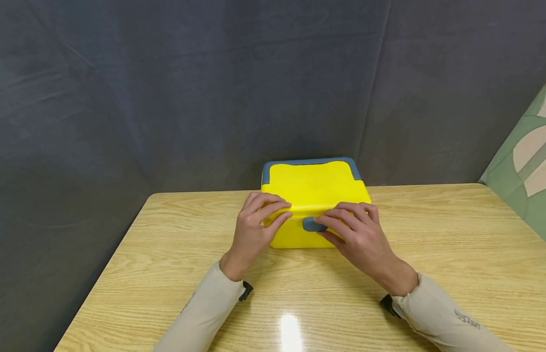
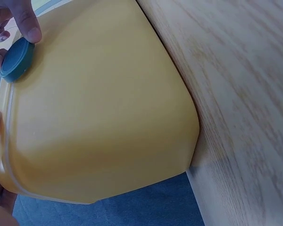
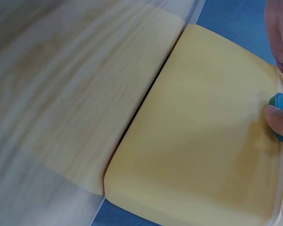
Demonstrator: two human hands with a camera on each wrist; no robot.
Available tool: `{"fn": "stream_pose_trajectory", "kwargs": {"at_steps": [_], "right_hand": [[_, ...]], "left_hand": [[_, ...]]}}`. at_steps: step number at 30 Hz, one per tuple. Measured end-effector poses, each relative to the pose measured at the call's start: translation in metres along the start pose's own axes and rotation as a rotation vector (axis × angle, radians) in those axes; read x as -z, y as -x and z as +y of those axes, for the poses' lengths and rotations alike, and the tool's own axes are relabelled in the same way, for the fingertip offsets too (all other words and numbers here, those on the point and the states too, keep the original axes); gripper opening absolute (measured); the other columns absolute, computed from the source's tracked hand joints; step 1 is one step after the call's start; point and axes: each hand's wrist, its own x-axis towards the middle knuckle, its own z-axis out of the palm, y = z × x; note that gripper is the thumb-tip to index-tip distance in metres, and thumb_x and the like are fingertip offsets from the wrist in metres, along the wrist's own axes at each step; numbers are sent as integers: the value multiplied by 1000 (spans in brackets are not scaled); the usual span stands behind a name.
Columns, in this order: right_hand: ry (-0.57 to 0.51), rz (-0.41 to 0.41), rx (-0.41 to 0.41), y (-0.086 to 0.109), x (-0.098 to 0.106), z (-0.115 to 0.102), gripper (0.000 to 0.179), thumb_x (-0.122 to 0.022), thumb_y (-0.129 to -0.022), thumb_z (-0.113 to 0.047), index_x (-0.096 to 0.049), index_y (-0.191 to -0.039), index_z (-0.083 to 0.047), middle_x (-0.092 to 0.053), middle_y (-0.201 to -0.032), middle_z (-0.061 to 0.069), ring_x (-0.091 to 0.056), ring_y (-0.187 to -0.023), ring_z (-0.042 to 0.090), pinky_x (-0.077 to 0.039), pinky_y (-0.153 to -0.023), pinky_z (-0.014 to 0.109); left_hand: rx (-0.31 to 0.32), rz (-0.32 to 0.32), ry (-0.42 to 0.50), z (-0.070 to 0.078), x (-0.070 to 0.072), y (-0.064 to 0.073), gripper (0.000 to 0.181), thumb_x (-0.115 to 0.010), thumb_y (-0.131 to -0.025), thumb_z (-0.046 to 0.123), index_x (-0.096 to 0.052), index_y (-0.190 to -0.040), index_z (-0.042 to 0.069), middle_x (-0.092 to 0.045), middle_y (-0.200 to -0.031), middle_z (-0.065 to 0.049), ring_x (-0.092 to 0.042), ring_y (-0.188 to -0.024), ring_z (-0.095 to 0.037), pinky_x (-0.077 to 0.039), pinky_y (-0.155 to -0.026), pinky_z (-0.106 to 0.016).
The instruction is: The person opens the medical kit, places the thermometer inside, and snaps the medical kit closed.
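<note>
A yellow box (image 1: 292, 237) with a yellow lid (image 1: 317, 186) stands at the far side of the table, its lid down. A blue handle (image 1: 308, 161) lies along the lid's back edge. My left hand (image 1: 254, 230) pinches the lid's front rim at the left, fingertips on top and thumb below. At the front middle is a blue latch (image 1: 311, 224), which my right hand (image 1: 361, 237) grips between thumb and fingers. In the right wrist view the thumb lies against the latch (image 3: 279, 101). The latch's right part is hidden by the fingers in the head view.
The box rests on a wood-grain table (image 1: 180, 274), close to its back edge. Behind it hangs a dark grey-blue cloth (image 1: 238, 98). A green and beige leaf-patterned surface (image 1: 524, 161) borders the table on the right.
</note>
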Motion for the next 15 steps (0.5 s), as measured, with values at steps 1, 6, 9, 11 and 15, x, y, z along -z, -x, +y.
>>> {"fn": "stream_pose_trajectory", "kwargs": {"at_steps": [1,6,9,11,15], "right_hand": [[-2,4,-1,0,0,0,40,-48,-104,-41,-76,-105,-12,-73,-97,5,-60,-98,30,-34,-80,47],[-5,5,-8,0,-1,-1,38,-49,-104,-40,-76,-104,-12,-74,-96,6,-60,-98,30,-34,-80,48],[-5,2,-14,0,-1,-1,39,-49,-104,-40,-76,-103,-11,-74,-96,6,-60,-98,31,-34,-81,48],[-7,2,-18,0,-1,-1,38,-50,-103,-39,-76,-102,-11,-74,-96,6,-60,-98,31,-35,-81,48],[-7,6,-21,0,-1,-2,39,-49,-104,-40,-76,-101,-11,-74,-95,5,-60,-98,30,-35,-81,47]], "left_hand": [[1,1,1,0,0,0,21,-84,-80,16,-79,-100,11,-71,-100,-1,-57,-98,-18,-50,-89,-29],[5,5,4,0,0,0,21,-84,-80,16,-79,-99,10,-71,-100,-1,-58,-98,-18,-50,-89,-29],[9,7,4,0,-1,0,21,-84,-80,16,-79,-99,10,-72,-100,-1,-58,-98,-18,-50,-89,-29],[11,8,8,0,-1,0,21,-84,-79,16,-79,-99,10,-72,-100,-2,-58,-98,-18,-50,-90,-29],[13,10,22,0,-1,0,21,-84,-79,15,-79,-99,10,-72,-100,-2,-58,-98,-18,-50,-90,-29]]}}
